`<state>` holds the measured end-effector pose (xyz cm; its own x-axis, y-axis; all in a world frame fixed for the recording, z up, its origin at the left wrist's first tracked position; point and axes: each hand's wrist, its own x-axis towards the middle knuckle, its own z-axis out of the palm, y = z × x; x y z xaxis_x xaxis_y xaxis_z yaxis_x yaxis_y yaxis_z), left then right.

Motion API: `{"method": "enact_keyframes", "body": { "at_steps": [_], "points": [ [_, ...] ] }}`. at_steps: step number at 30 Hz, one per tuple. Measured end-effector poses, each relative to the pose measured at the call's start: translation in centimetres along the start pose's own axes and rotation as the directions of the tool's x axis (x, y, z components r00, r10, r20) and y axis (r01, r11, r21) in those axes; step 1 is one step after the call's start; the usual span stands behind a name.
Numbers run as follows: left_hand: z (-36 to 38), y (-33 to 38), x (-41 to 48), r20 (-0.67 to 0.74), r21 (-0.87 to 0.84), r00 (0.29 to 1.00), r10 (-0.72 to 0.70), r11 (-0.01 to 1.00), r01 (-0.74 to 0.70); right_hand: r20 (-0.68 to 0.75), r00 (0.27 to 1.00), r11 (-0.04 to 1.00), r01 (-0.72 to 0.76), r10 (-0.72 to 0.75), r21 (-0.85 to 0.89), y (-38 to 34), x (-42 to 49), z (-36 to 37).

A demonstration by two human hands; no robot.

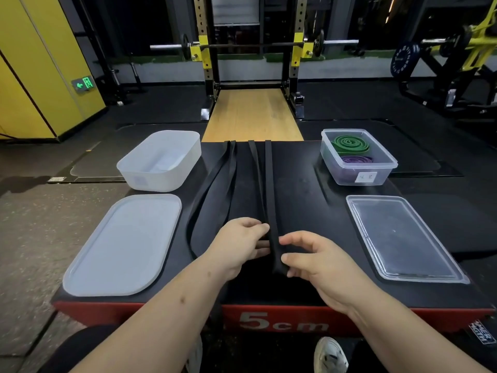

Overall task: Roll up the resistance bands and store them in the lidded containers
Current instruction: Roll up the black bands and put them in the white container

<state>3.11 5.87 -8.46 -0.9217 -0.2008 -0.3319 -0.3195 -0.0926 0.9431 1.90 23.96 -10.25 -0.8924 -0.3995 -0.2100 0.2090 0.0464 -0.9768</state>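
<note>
Left hand point(242, 244) and right hand point(317, 261) pinch near end of black band point(269, 184), likely to start the roll.

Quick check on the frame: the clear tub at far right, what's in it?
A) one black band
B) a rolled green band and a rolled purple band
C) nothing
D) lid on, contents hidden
B: the clear container is open and holds a coiled green band with a coiled purple band in front of it; its clear lid lies apart, nearer the camera.
</note>
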Motion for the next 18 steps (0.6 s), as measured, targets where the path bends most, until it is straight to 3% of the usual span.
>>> {"method": "enact_keyframes", "body": {
  "at_steps": [4,13,16,18],
  "points": [
    [0.7,1.0,0.2,0.063,0.001,0.997,-0.043,0.999,0.043,-0.005,1.0,0.997,0.016,-0.015,0.07,-0.9,-0.1,-0.1],
    [1.4,0.9,1.3,0.127,-0.039,0.989,-0.08,0.996,0.086,0.046,0.998,0.92,-0.028,0.05,-0.39,-2.3,-0.4,-0.8],
    [1.2,0.7,1.4,0.133,-0.075,0.989,-0.071,0.994,0.081,0.11,0.991,0.946,-0.042,0.082,-0.32,-3.2,1.0,-1.5],
    [1.1,0.5,1.4,0.109,-0.144,0.991,-0.084,0.985,0.099,0.047,0.997,0.964,-0.045,0.059,-0.26,-3.7,3.2,-1.8]
  ]
}}
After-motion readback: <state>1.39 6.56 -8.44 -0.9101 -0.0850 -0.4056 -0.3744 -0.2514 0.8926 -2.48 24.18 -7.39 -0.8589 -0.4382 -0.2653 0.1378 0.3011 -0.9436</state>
